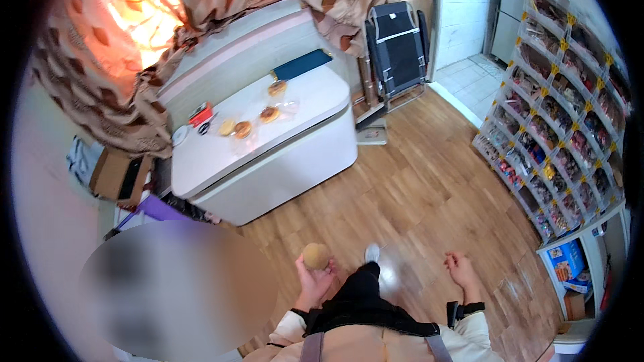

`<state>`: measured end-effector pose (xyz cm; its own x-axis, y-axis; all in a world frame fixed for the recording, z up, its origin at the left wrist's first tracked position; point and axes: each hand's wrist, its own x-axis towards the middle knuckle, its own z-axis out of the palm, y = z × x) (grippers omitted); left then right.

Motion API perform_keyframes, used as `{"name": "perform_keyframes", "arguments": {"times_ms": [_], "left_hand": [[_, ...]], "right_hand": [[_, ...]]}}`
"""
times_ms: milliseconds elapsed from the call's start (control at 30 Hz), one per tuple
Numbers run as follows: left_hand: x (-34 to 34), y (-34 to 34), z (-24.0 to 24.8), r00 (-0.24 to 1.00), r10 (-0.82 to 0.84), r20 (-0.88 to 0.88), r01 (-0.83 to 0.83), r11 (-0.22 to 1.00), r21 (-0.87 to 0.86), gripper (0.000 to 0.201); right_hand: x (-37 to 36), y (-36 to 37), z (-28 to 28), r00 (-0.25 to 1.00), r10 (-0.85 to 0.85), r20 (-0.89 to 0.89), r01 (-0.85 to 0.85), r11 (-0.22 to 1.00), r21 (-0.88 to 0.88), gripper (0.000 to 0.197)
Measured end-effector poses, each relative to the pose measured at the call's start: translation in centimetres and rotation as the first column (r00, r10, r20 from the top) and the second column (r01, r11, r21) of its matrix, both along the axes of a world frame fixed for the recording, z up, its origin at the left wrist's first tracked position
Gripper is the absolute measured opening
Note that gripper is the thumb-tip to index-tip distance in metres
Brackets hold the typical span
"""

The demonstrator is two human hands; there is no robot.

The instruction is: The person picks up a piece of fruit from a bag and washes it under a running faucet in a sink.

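Observation:
My left hand [315,283] is closed around a round tan bun [316,256], held low in front of me over the floor. My right hand [461,271] hangs out to the right, away from any object. Its fingers are loosely bent, with nothing visible in them. Ahead on the left, a white table [215,167] bears several round buns with browned tops, among them one bun [242,129] and another bun [270,114], on or in clear plastic. A further bun [277,88] lies beside a dark blue tray [301,65] near the table's far edge.
Scissors [204,129] and a small red box [200,114] lie at the table's left end. A folded chair [397,50] leans beyond its right end. Tall stacked clear bins [550,121] stand on the right, above a white shelf [590,255]. A doorway [463,40] opens at the back.

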<state>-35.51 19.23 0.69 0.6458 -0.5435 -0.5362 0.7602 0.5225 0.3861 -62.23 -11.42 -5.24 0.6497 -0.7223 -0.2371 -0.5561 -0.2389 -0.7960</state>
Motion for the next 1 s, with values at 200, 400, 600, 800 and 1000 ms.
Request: {"name": "perform_keyframes", "arguments": {"times_ms": [200, 400, 600, 800, 1000], "left_hand": [[10.9, -16.3, -4.1, 0.995, -0.080, 0.051, 0.080, 0.997, 0.014, 0.058], [24.0, -40.2, 1.6, 0.965, -0.260, 0.033, 0.261, 0.963, -0.068, 0.053], [29.1, -64.8, 5.7, 0.873, -0.461, 0.161, 0.485, 0.855, -0.183, 0.052], [30.3, -80.0, 5.5, 0.834, -0.550, 0.042, 0.547, 0.816, -0.185, 0.052], [34.6, -92.6, 6.6, 0.858, -0.509, 0.066, 0.511, 0.860, -0.007, 0.058]], "right_hand": [[-9.9, -7.2, -19.3, 0.858, 0.168, -0.486, -0.164, 0.985, 0.051, 0.023], [-3.8, -10.3, -15.8, 0.779, -0.169, -0.604, 0.449, 0.823, 0.348, 0.026], [2.9, -20.5, -17.5, 0.729, -0.293, -0.618, 0.591, 0.726, 0.352, 0.029], [12.0, -40.0, -19.8, 0.776, -0.171, -0.607, 0.448, 0.827, 0.339, 0.033], [21.3, -72.5, -18.5, 0.825, -0.279, -0.492, 0.272, 0.958, -0.088, 0.034]]}}
